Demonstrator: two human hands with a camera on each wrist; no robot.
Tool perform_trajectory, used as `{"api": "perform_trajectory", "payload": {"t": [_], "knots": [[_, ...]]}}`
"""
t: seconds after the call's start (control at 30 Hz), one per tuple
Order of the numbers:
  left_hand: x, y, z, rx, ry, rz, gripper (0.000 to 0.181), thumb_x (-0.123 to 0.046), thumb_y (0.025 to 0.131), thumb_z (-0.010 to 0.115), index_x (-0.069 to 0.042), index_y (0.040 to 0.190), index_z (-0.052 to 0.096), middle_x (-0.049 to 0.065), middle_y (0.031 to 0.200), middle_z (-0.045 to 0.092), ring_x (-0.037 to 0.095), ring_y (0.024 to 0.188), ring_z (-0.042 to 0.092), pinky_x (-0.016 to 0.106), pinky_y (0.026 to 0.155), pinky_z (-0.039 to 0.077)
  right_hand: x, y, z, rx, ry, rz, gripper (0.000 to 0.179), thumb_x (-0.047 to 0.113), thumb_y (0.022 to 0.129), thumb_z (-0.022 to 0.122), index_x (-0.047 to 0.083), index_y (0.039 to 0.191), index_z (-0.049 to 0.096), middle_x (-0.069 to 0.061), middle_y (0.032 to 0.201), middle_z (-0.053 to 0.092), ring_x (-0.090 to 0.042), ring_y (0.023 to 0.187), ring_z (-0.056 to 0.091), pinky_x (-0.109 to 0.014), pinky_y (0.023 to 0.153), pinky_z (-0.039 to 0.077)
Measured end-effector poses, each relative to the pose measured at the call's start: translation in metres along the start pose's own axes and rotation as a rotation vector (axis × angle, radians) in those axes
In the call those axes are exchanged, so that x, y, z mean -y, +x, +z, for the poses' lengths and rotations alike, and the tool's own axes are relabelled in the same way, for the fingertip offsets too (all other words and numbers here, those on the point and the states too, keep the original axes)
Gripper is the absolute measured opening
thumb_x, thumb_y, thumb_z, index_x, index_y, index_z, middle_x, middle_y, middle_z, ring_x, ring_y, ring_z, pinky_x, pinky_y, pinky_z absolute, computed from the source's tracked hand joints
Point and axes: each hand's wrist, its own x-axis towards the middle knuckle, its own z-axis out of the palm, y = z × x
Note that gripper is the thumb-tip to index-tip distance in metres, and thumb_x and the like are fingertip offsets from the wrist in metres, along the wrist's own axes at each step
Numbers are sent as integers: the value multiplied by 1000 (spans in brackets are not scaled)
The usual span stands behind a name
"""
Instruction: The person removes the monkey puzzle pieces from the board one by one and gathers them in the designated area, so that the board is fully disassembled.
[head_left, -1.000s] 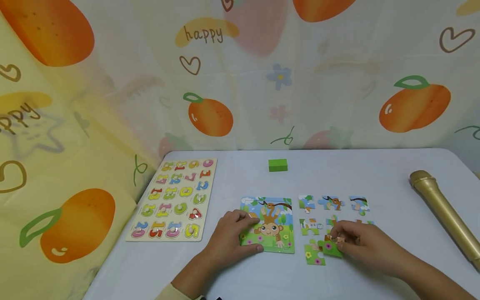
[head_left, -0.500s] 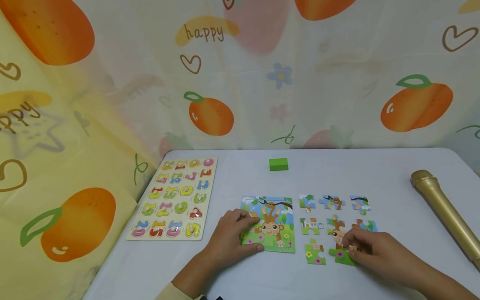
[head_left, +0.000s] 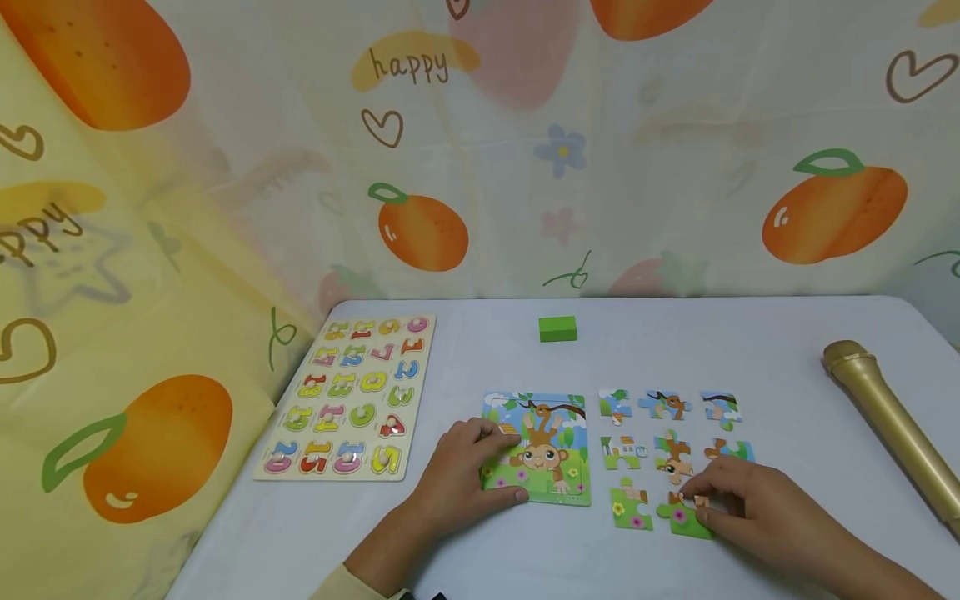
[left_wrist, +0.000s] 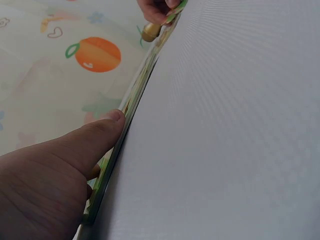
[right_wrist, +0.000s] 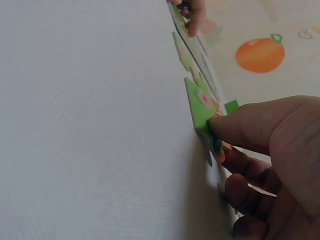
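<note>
In the head view my left hand [head_left: 461,479] rests on the left side of a square monkey picture puzzle board [head_left: 551,454], which lies flat on the table. Its thumb lies along the near edge, the index finger over the picture. Right of the board, my right hand [head_left: 757,508] pinches a green jigsaw piece with a pink flower [head_left: 682,518] between thumb and fingers. In the right wrist view this piece [right_wrist: 200,107] is tilted, low over the table. Around it lie a yellow-flower piece [head_left: 632,507], a monkey-face piece [head_left: 672,457] and a blue-edged piece [head_left: 738,450], partly hidden by the hand.
More jigsaw pieces lie behind, such as a branch piece [head_left: 722,406] and a house piece [head_left: 621,452]. A number puzzle board [head_left: 345,400] is at the left, a green block [head_left: 557,328] at the back. A gold microphone [head_left: 892,425] lies at the right. Printed cloth [head_left: 502,208] hangs behind the table.
My right hand has shifted the pink-flower piece rightward, away from the yellow-flower piece, and lowered it into the row's middle spot. The monkey-face piece shows more now. My left hand stays put.
</note>
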Motion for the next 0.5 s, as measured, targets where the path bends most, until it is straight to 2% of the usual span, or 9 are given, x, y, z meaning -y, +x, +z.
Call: {"api": "perform_trajectory", "payload": {"t": [0.1, 0.2, 0.33, 0.37, 0.47, 0.5], "knots": [[-1, 0, 0, 0, -1, 1, 66, -57, 85, 87, -27, 141, 71, -6, 126, 57, 15, 110, 47, 43, 97, 44, -2, -1, 1, -37, -69, -14, 41, 13, 78, 94, 42, 101, 76, 31, 100, 63, -16, 122, 67, -16, 74, 41], [-1, 0, -1, -4, 3, 1, 66, -57, 85, 87, -27, 141, 71, -6, 126, 57, 15, 111, 47, 42, 98, 44, -2, -2, 2, -59, -84, -29, 43, 14, 76, 95, 43, 101, 75, 29, 102, 65, -20, 119, 70, -12, 76, 42], [-1, -1, 0, -7, 20, 6, 66, -57, 85, 87, -27, 142, 71, -6, 127, 57, 15, 112, 48, 42, 99, 44, 0, -2, 2, -76, -102, -44, 43, 15, 75, 96, 43, 101, 76, 30, 102, 65, -19, 117, 71, -9, 82, 40], [-1, -1, 0, -6, 23, 6, 67, -57, 85, 87, -27, 142, 70, -6, 127, 57, 15, 112, 48, 42, 99, 44, 1, -2, 2, -81, -108, -42, 43, 15, 75, 96, 43, 100, 76, 31, 100, 64, -17, 117, 71, -6, 86, 39], [-2, -1, -1, -5, 25, 7, 67, -56, 85, 87, -27, 143, 70, -6, 128, 57, 14, 112, 47, 41, 99, 44, 3, -2, 1, -93, -122, -72, 41, 13, 73, 96, 39, 99, 78, 33, 98, 61, -14, 112, 71, -5, 86, 38], [-2, -1, -1, -3, 24, 6, 67, -56, 85, 87, -27, 143, 70, -6, 128, 56, 14, 112, 47, 41, 99, 44, 4, -2, 1, -94, -120, -85, 40, 12, 73, 96, 38, 99, 79, 32, 97, 60, -9, 105, 71, -4, 84, 38]]}}
